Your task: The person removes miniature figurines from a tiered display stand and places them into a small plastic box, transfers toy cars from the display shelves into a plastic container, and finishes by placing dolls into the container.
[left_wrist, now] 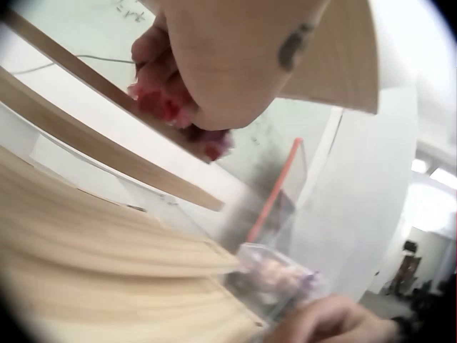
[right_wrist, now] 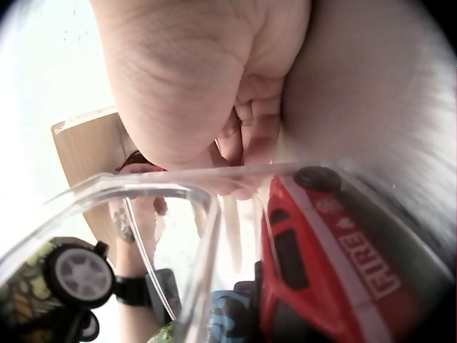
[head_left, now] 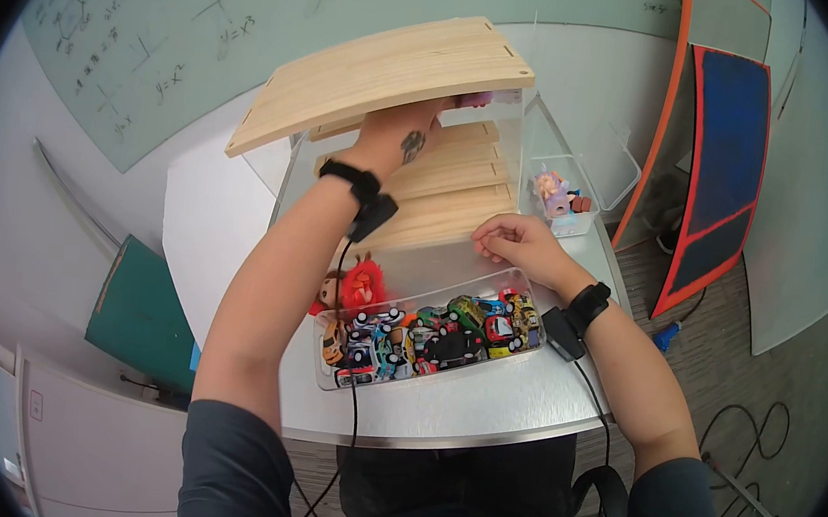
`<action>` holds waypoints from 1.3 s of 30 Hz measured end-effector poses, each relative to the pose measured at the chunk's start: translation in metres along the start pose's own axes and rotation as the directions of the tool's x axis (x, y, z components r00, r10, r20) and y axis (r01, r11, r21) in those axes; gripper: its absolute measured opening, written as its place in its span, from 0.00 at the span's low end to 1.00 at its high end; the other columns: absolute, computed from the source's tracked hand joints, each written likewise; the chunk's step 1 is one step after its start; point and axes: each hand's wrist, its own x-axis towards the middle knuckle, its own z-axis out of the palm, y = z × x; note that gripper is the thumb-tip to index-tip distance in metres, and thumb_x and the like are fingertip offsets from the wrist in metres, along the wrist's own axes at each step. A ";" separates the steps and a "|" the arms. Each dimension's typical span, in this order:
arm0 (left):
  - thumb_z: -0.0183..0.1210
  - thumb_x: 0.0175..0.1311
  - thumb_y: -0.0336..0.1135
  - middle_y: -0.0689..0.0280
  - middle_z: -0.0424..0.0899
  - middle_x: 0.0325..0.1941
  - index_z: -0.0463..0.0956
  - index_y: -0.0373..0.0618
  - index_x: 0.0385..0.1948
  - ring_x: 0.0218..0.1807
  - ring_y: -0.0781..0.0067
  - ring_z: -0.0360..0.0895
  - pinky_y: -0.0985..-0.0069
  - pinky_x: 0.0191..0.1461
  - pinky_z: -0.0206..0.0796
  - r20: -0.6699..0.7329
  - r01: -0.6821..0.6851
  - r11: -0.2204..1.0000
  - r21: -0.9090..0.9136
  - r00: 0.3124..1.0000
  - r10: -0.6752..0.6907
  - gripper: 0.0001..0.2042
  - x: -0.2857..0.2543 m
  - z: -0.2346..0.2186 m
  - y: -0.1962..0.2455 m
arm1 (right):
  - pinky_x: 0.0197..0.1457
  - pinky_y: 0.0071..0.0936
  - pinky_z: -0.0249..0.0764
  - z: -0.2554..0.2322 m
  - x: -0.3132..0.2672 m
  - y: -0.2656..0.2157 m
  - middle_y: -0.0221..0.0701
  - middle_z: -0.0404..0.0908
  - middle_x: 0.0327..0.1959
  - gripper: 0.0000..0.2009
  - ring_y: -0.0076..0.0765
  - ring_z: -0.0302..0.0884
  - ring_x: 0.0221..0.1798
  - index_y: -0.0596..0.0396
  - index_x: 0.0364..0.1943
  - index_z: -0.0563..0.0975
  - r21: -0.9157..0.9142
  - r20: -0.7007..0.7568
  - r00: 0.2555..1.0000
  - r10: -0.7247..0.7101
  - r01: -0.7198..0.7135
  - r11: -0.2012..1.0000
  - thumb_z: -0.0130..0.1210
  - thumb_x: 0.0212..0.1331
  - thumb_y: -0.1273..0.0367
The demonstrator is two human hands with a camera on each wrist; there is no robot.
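Note:
My left hand [head_left: 398, 135] reaches in under the top board of a tiered wooden shelf [head_left: 393, 67]. Its fingers hold a small pink-and-red toy [left_wrist: 168, 107], partly covered by the hand; a bit of pink shows beyond the fingers in the head view. My right hand [head_left: 525, 244] hovers by the shelf's lowest step, just behind the far right corner of a clear bin [head_left: 323, 374]. Its fingers are loosely curled with nothing in them. Several toy cars fill the bin, among them a red fire car [right_wrist: 321, 264].
A red-dressed doll [head_left: 362, 281] lies behind the bin's left end. To the right of the shelf, a clear lidded box [head_left: 569, 224] holds small pastel figures [head_left: 555, 190]. Cables from the wrist cameras hang past the table's front edge [head_left: 436, 442].

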 end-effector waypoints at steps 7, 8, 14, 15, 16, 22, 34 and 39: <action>0.57 0.65 0.39 0.57 0.81 0.22 0.80 0.41 0.32 0.28 0.55 0.81 0.67 0.36 0.72 0.529 0.268 0.933 -0.242 0.842 -0.105 0.11 -0.036 -0.070 0.052 | 0.42 0.18 0.76 0.005 0.001 -0.002 0.27 0.82 0.36 0.11 0.18 0.78 0.37 0.56 0.53 0.79 0.078 -0.091 0.996 -0.018 0.025 0.997 0.51 0.71 0.70; 0.58 0.62 0.39 0.56 0.83 0.25 0.82 0.40 0.33 0.31 0.53 0.82 0.65 0.38 0.73 0.613 0.415 0.840 -0.349 0.780 -0.131 0.11 -0.034 -0.069 0.057 | 0.40 0.18 0.75 0.006 0.001 -0.004 0.26 0.81 0.36 0.12 0.18 0.77 0.36 0.54 0.54 0.78 0.161 -0.168 0.986 -0.003 0.030 0.986 0.50 0.72 0.69; 0.58 0.59 0.35 0.50 0.84 0.46 0.79 0.43 0.51 0.48 0.44 0.82 0.58 0.49 0.76 0.126 0.024 0.994 -0.108 0.992 -0.011 0.18 -0.008 -0.019 0.045 | 0.34 0.16 0.69 0.012 -0.006 -0.013 0.23 0.78 0.37 0.15 0.15 0.72 0.33 0.51 0.59 0.77 -0.052 -0.083 0.995 -0.048 0.044 0.998 0.53 0.70 0.67; 0.58 0.59 0.35 0.50 0.84 0.46 0.79 0.43 0.51 0.48 0.44 0.82 0.58 0.49 0.76 0.122 0.023 0.994 -0.110 0.992 -0.010 0.18 0.003 -0.009 0.041 | 0.34 0.16 0.69 0.010 -0.005 -0.011 0.23 0.78 0.37 0.15 0.15 0.72 0.33 0.51 0.59 0.77 -0.055 -0.085 0.995 -0.048 0.044 0.998 0.53 0.70 0.67; 0.58 0.57 0.34 0.52 0.83 0.43 0.77 0.44 0.48 0.47 0.47 0.81 0.58 0.48 0.74 0.134 -0.011 0.998 -0.068 0.991 0.020 0.16 0.015 0.005 0.032 | 0.35 0.14 0.68 0.008 -0.002 -0.006 0.21 0.77 0.38 0.16 0.14 0.72 0.34 0.51 0.60 0.77 -0.109 -0.052 0.996 -0.068 0.062 0.992 0.54 0.69 0.69; 0.59 0.56 0.31 0.56 0.84 0.38 0.76 0.45 0.36 0.42 0.52 0.80 0.61 0.47 0.71 0.237 0.136 0.985 -0.109 0.966 -0.107 0.07 0.044 0.051 0.010 | 0.34 0.12 0.67 0.003 0.002 0.001 0.20 0.78 0.38 0.19 0.11 0.71 0.34 0.53 0.62 0.76 -0.149 -0.007 0.997 -0.083 0.081 0.986 0.54 0.66 0.75; 0.62 0.65 0.34 0.64 0.85 0.32 0.80 0.42 0.40 0.29 0.70 0.82 0.73 0.35 0.73 0.341 0.341 0.817 -0.465 0.921 -0.190 0.07 -0.026 -0.036 0.031 | 0.34 0.16 0.71 0.001 0.004 0.005 0.24 0.79 0.35 0.13 0.17 0.75 0.32 0.51 0.57 0.73 -0.006 -0.057 0.998 -0.041 0.041 0.999 0.48 0.73 0.68; 0.63 0.68 0.33 0.70 0.84 0.32 0.80 0.40 0.48 0.29 0.85 0.78 0.82 0.34 0.71 0.742 0.697 0.346 -0.628 0.671 -0.005 0.11 -0.062 -0.083 0.055 | 0.32 0.17 0.66 0.008 0.007 0.007 0.23 0.74 0.30 0.13 0.18 0.70 0.27 0.48 0.57 0.70 0.102 -0.140 0.989 -0.040 0.055 0.993 0.46 0.75 0.60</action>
